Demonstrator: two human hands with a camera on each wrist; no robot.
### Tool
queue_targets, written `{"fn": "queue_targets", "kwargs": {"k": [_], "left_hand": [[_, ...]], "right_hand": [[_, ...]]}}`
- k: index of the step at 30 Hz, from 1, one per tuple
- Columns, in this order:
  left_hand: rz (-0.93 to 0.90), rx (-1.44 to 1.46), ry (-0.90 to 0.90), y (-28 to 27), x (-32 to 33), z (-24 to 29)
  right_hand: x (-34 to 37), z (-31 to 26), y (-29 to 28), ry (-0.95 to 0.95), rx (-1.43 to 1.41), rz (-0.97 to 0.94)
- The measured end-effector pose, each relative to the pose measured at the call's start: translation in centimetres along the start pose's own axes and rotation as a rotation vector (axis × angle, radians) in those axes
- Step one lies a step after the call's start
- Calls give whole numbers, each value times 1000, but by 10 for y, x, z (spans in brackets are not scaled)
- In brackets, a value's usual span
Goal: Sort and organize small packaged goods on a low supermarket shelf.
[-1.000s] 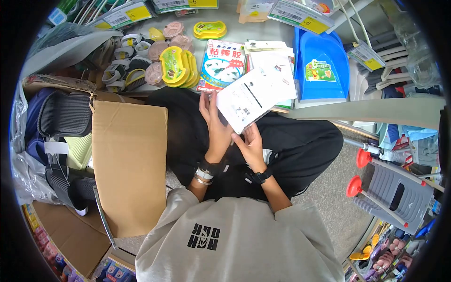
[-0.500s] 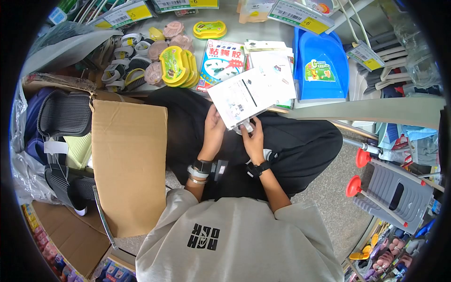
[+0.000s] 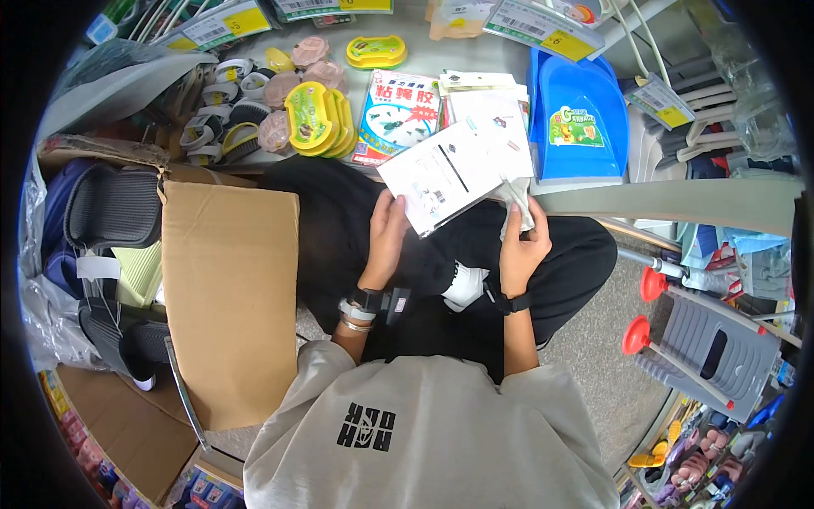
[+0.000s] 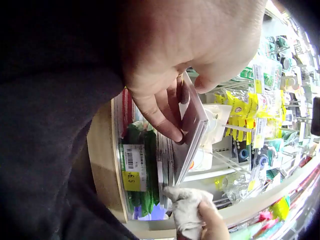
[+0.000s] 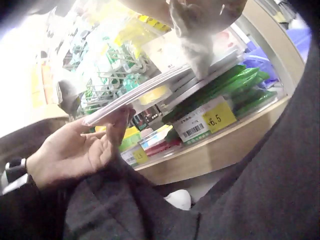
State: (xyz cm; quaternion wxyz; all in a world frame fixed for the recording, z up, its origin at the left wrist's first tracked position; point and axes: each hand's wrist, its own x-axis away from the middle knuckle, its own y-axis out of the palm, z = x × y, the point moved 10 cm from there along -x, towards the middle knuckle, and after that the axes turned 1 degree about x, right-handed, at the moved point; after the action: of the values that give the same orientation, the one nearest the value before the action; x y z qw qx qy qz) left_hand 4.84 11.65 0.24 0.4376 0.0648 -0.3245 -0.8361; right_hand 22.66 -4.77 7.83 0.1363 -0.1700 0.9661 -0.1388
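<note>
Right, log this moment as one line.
left hand: grips white packet | right hand: pinches crumpled whitish cloth near packet's edge | blue dustpan: on shelf

A pale shelf (image 3: 500,55) with a light wooden edge (image 5: 215,155) spans the far side beneath yellow-and-white price labels (image 3: 543,32). Speckled grey floor (image 3: 606,314) shows at right, brown cardboard (image 3: 229,305) stands at left; bright white glare washes the right wrist view.

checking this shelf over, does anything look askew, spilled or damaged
Slightly untidy: the white packet, gripped by the left hand, sits askew to the blue dustpan, and one yellow box lies apart from the leaning row of yellow boxes. I see no spill or clear damage.
</note>
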Motion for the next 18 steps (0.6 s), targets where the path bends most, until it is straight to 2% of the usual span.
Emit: {"fn": "queue_targets", "kwargs": {"k": [1,4,7,11,14,18], "left_hand": [[-2,-7,-5,-1,0,-1],[-3,-8,-5,-1,0,-1],[10,-16,-9,-2,0,-1],[-4,-57,-21,-1,-1,-4],[8,-51,-23,-3,-2,-8],[25,-56,-25,-8,-1,-10]], "right_hand": [[-2,-10,4,-121,39,-11],[1,-28,6,-238,118,23],[3,-32,-2,-214,80,93],[0,-50,15,-484,195,-24],[3,-43,50,-497,239,-324],[11,-39,54,-439,215,-308]]}}
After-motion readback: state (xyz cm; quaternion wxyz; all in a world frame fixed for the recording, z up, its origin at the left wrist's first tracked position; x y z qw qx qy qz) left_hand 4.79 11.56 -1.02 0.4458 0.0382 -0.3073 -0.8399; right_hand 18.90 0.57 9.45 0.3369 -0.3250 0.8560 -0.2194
